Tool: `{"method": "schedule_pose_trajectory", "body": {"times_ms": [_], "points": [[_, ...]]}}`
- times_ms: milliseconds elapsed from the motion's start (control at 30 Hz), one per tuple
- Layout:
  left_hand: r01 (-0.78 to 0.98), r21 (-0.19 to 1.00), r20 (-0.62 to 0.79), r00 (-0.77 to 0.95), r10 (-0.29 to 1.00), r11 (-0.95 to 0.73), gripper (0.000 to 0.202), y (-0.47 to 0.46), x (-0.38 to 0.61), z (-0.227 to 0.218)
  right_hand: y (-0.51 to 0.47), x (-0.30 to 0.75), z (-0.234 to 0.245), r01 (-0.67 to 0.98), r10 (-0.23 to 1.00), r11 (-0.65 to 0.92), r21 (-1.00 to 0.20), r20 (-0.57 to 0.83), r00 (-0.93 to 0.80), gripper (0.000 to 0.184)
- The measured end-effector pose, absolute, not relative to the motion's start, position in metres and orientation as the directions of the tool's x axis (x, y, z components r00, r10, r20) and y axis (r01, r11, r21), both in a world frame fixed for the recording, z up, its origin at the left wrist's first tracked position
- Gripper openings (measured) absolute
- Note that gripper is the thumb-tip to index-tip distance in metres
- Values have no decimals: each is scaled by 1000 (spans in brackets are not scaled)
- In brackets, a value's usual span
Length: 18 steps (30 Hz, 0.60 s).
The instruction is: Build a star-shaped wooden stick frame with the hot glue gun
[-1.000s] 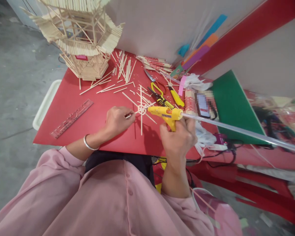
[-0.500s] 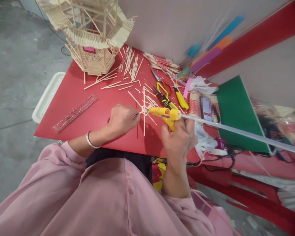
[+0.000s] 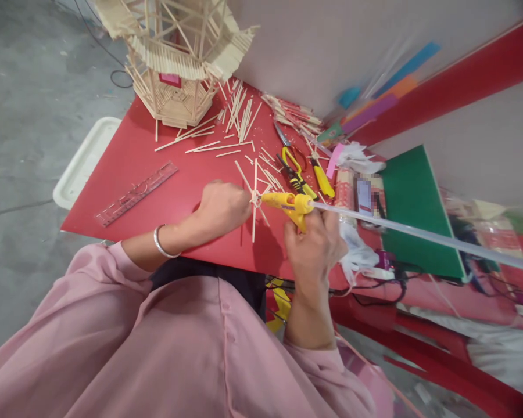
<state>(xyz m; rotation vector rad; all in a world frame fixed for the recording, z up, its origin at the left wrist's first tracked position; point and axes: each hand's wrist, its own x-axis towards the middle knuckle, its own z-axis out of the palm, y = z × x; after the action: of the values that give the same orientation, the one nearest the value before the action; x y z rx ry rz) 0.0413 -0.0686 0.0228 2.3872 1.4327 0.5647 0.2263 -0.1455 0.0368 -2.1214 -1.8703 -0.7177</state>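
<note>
Your right hand [image 3: 314,244] has its fingers wrapped round the yellow glue gun [image 3: 287,202], a clear glue stick [image 3: 396,230] fed into its rear. Your left fingers [image 3: 239,203] pinch the stick frame [image 3: 255,199] at the nozzle, above the red bench [image 3: 200,174]. Behind, red-printed wrappers [image 3: 293,111] hold pale sticks.

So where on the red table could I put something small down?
Best seems the bare red table between the ruler and the left hand. A smaller patch shows at the near edge, between left hand and right hand. It's crowded beyond the stick frame, with loose sticks and yellow-handled tools, and right of the glue gun, with a plastic bag.
</note>
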Motion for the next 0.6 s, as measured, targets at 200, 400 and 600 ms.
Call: {"method": "schedule_pose_trajectory", "body": {"times_ms": [200,400,600], "points": [[779,416,151,450,880,-470,26,-71,42,38,-150,227,40,985,870,-137,109,488,67,23],[823,314,91,471,878,-474,25,-75,46,49,-154,232,39,990,881,-138,28,461,110,27],[814,265,116,505,855,-517,27,-81,58,60,-162,243,40,987,877,-159,-27,455,154,33]]}}
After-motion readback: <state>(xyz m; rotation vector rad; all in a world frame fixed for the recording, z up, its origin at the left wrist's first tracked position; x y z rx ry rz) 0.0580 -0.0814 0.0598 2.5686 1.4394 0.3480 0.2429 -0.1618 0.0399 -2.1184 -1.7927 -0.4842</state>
